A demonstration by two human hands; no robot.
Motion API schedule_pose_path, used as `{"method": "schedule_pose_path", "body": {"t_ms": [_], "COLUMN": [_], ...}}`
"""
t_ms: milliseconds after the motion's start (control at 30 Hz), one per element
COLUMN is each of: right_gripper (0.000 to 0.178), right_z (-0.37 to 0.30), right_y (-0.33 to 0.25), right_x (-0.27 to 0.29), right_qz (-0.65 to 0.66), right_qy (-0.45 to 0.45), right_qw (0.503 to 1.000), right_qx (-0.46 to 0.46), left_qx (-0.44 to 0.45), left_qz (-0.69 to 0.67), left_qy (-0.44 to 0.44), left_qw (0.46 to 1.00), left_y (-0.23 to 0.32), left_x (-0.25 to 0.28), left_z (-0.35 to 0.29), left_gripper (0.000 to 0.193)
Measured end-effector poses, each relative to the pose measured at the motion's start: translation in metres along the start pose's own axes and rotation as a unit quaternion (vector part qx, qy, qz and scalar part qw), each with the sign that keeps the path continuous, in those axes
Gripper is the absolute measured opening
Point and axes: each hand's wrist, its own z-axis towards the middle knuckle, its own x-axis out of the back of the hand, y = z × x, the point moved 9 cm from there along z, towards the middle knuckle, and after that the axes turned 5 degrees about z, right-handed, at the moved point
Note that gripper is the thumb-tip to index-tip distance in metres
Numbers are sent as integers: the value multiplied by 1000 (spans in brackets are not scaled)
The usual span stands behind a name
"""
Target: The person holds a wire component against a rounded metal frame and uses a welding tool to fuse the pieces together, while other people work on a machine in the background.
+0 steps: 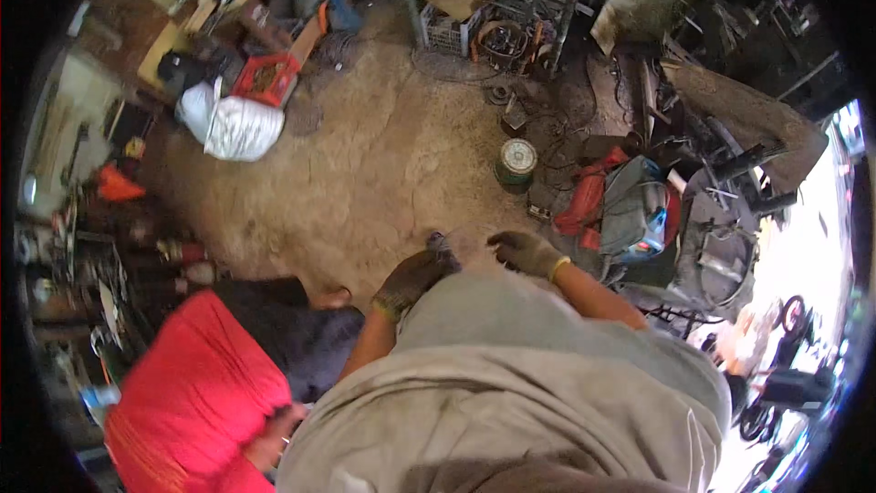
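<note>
My left hand [409, 279], in a dark work glove with a yellowish cuff, is low in front of my body. Its fingertips reach a small dark grey-purple object [442, 250]; whether this is a shoe tip or something held does not show. The left fingers blend into it, so their grip is unclear. A little to the right is my right hand [526, 254], gloved alike. Its fingers stretch leftward and are slightly bent, with nothing visible in them. My grey clothing [511, 315] hides what lies beneath the wrists.
Close on my left, a person in a red top [201, 393] bends over. Ahead right stands a green tin with a pale lid [518, 157]. A grey-and-red bag [630, 210] lies right of it. White sacks [245, 128] and a red crate [265, 78] rest far left on the brown floor [365, 146].
</note>
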Motion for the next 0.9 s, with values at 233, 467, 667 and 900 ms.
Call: {"method": "schedule_pose_path", "body": {"t_ms": [233, 467, 667, 900], "right_gripper": [34, 39, 37, 39], "right_z": [117, 259, 429, 530], "right_y": [-154, -244, -354, -543], "right_x": [82, 156, 224, 348], "right_qz": [-19, -142, -151, -114], "right_qy": [143, 213, 171, 216], "right_qw": [984, 962, 951, 954], "right_qx": [105, 97, 210, 176], "left_qx": [205, 163, 203, 205], "left_qz": [-455, -373, -261, -340], "left_qy": [-68, 7, 90, 169], "left_qw": [864, 913, 939, 902], "left_y": [-120, -205, -316, -362], "left_x": [154, 268, 358, 516], "left_z": [160, 281, 385, 552], "left_gripper": [38, 36, 30, 21]}}
